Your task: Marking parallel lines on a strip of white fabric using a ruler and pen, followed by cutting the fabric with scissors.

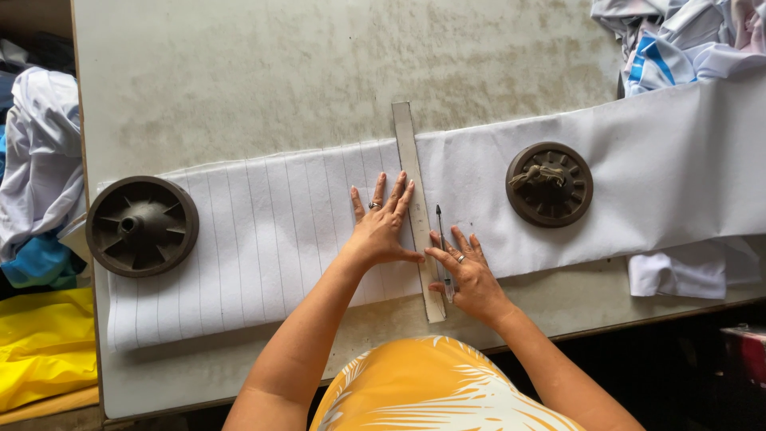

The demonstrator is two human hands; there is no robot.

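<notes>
An orange garment with a pale leaf print (435, 387) is seen nearest the camera, at the bottom edge, worn by the person at the stained pale worktable (319, 72). Across the table a long strip of white fabric ruled with thin parallel lines (271, 239) is laid, weighted by two dark round ribbed discs, one at the strip's left end (142, 226) and one right of the middle (549, 184). A long flat grey metal ruler (415, 191) is set across the strip, and the left hand (381, 227) is pressed flat beside it with fingers spread wide, fingertips touching its edge. The right hand (471, 275) is closed loosely on a slim pen (441, 239) laid along the ruler's right edge. A crooked line could result if the ruler were to pivot, since it is pinned from one side only and near its middle; the soft fabric could also be dragged and puckered under the pen. The pen's lower part is hidden by the fingers, so its grip is hard to judge. The piled cloth at the left (36, 183) and top right (678, 40) is cut off by the frame, as is the strip's right end.
</notes>
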